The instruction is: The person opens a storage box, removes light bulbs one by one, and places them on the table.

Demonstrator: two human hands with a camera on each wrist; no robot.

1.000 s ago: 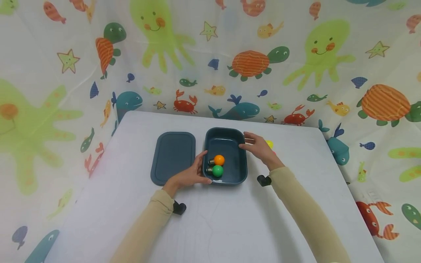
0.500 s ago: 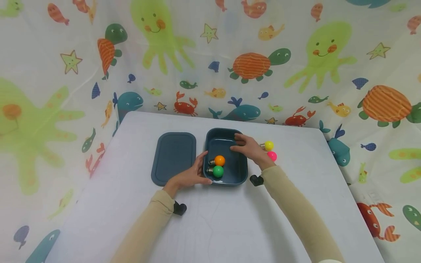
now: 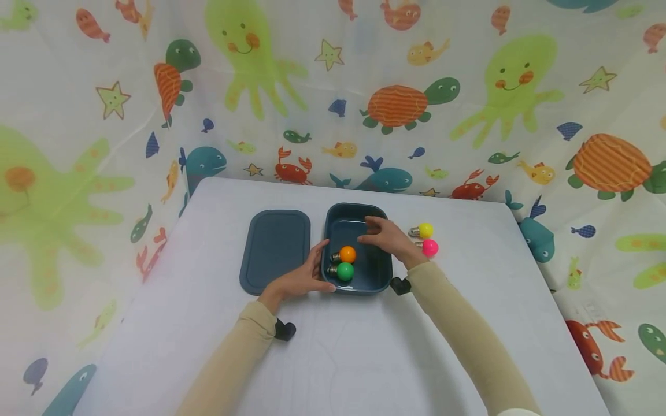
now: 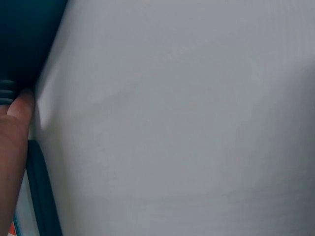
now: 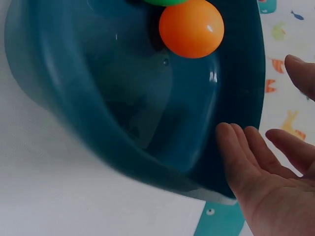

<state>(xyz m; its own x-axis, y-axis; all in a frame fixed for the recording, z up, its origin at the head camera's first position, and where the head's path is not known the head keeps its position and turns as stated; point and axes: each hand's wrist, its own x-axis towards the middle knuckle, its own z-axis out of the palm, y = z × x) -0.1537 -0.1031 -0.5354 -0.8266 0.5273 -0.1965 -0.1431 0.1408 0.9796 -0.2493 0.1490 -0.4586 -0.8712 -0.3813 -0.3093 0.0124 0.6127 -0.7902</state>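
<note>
A dark blue rectangular container (image 3: 362, 277) sits on the table, its inside facing up. In it, an orange light bulb (image 3: 347, 254) and a green light bulb (image 3: 344, 271) lie side by side at the left, metal bases pointing left. My left hand (image 3: 298, 281) rests against the container's front left corner, fingers along the left side and thumb at the front. In the left wrist view the thumb (image 4: 22, 108) touches the container wall. My right hand (image 3: 390, 238) reaches over the right rim; its fingers (image 5: 241, 147) are apart and hold nothing.
A flat dark blue lid (image 3: 274, 251) lies left of the container. To the right, a yellow bulb (image 3: 425, 230) and a pink bulb (image 3: 430, 248) lie on the white table (image 3: 333, 358). A curtain with sea animals (image 3: 291, 75) hangs behind the table.
My right hand has moved left from beside the container's right rim to over its inside, uncovering the yellow and pink bulbs. My left hand stays at the corner.
</note>
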